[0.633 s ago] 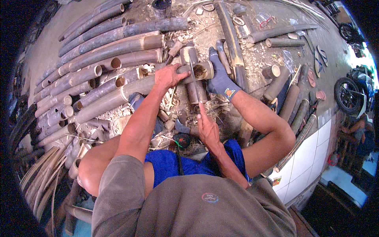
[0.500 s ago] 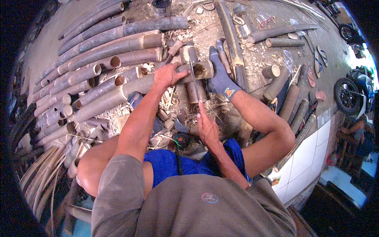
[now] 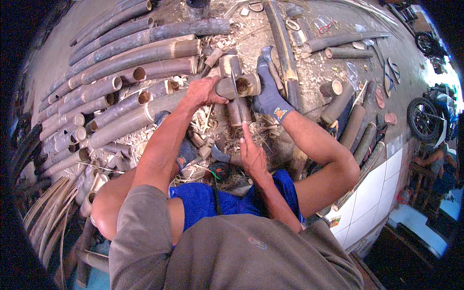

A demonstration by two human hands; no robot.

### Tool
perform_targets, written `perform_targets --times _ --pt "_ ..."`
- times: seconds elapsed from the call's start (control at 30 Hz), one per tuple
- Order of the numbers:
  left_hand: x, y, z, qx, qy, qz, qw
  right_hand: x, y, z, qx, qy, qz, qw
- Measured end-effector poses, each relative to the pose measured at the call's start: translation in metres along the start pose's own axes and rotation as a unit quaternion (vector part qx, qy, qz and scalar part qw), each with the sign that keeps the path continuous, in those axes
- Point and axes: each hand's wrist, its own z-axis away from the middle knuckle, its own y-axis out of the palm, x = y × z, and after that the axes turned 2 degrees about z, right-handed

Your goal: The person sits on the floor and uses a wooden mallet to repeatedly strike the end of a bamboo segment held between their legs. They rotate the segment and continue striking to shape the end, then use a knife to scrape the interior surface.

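Note:
My left hand [image 3: 204, 92] is closed over a long bamboo pole [image 3: 166, 105], which slants across the floor toward the right. Its fingers wrap the upper side and the thumb lies along the near side. Under that end, a shorter bamboo piece [image 3: 236, 112] lies crosswise as a rest. In my right hand [image 3: 253, 155] is the handle of a saw [image 3: 236, 94]; its narrow blade crosses the pole between my left hand and a ragged hole near the pole's end. The teeth are too small to make out. My socked right foot [image 3: 271, 96] touches the pole's end.
Several dark bamboo poles [image 3: 145, 41] lie in rows at the left. A curved blade [image 3: 221, 154] lies near my lap, among wood chips. Short bamboo pieces [image 3: 338, 101] and sandals [image 3: 388, 77] are at the right, with a motorcycle wheel [image 3: 424, 119] beyond.
My left hand has rolled slightly on the pole, its thumb now lower and farther from the blade. The saw stays across the pole at nearly the same spot.

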Motion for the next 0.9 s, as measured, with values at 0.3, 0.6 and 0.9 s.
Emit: perform_targets --times 0.3,0.6,0.9 --pt "-0.006 0.011 0.011 -0.081 -0.002 -0.043 0.996 0.024 -0.021 -0.01 0.046 0.044 0.03 0.998" --pt "0.014 -0.007 -0.019 0.082 -0.015 0.031 0.996 -0.008 0.01 -0.006 0.027 0.031 0.027 0.999" --pt "0.001 -0.016 -0.008 0.063 -0.033 0.061 0.996 0.0 0.006 -0.014 0.013 0.01 0.034 0.999"
